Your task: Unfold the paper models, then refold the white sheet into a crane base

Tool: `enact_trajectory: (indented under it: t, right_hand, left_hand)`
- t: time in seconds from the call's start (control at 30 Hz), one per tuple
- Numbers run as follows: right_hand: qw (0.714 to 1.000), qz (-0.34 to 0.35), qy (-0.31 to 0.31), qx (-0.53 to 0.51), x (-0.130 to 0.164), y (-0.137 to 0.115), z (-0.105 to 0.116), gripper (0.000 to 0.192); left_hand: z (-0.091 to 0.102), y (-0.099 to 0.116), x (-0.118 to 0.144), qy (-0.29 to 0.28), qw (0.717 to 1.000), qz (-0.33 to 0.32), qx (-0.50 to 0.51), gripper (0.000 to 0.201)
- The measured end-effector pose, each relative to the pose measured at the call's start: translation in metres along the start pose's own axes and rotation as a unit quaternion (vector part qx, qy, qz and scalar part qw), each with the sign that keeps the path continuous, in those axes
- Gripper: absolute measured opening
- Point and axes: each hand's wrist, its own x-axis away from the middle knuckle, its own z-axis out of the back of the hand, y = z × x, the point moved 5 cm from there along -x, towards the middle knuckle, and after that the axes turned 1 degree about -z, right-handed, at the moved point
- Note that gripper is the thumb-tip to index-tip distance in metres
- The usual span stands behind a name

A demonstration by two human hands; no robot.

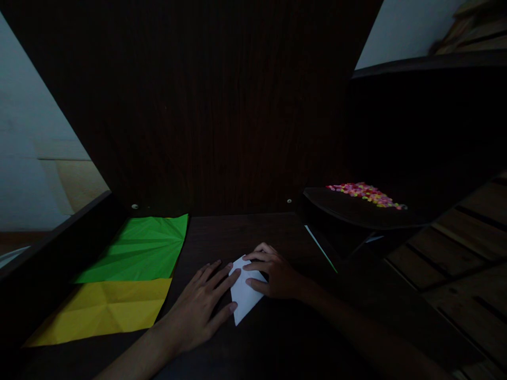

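A small folded piece of white paper lies on the dark wooden desk, its pointed end toward me. My left hand rests at its left side, fingers stretched out, with some fingertips and the thumb touching the paper's edge. From the right, my right hand lies over the paper's upper right part, fingers spread and pressing down on it. Neither hand grips the paper. Part of its top and right side is hidden under the right fingers.
Creased green paper and yellow paper lie flat at the left. A thin green-white strip lies to the right. Several small colourful pieces sit on a curved shelf. A dark wooden panel stands behind the desk.
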Motion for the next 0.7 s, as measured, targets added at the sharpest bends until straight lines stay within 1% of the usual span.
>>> enact_trajectory:
  t: [0.17,0.27,0.37,0.43,0.5,0.6,0.7]
  right_hand:
    - [1.000,-0.001,-0.001,0.002,0.000,0.000,-0.001,0.029]
    - [1.000,-0.006,0.007,-0.002,-0.001,0.001,-0.001,0.028]
    - [0.999,-0.014,0.029,-0.002,-0.001,0.003,-0.001,0.020]
    - [0.999,-0.019,0.050,0.000,-0.002,0.006,0.000,0.013]
    - [0.997,-0.023,0.069,0.001,-0.002,0.009,0.002,0.010]
    - [0.997,-0.017,0.071,-0.001,-0.002,0.012,0.001,0.021]
    - [0.999,-0.006,0.042,-0.005,-0.002,0.011,-0.004,0.037]
  left_hand:
    - [0.001,0.000,0.000,0.016,1.000,-0.002,0.000,0.056]
    - [0.004,0.001,-0.001,0.015,1.000,-0.005,0.009,0.055]
    - [0.006,0.004,-0.003,0.013,1.000,-0.018,0.020,0.057]
    - [0.006,0.004,-0.004,0.011,1.000,-0.018,0.019,0.057]
    - [0.005,0.002,-0.004,0.018,1.000,-0.014,0.014,0.055]
    - [0.003,-0.001,-0.003,0.038,0.999,-0.007,0.006,0.053]
    - [0.002,-0.006,-0.002,0.057,0.998,0.007,-0.005,0.051]
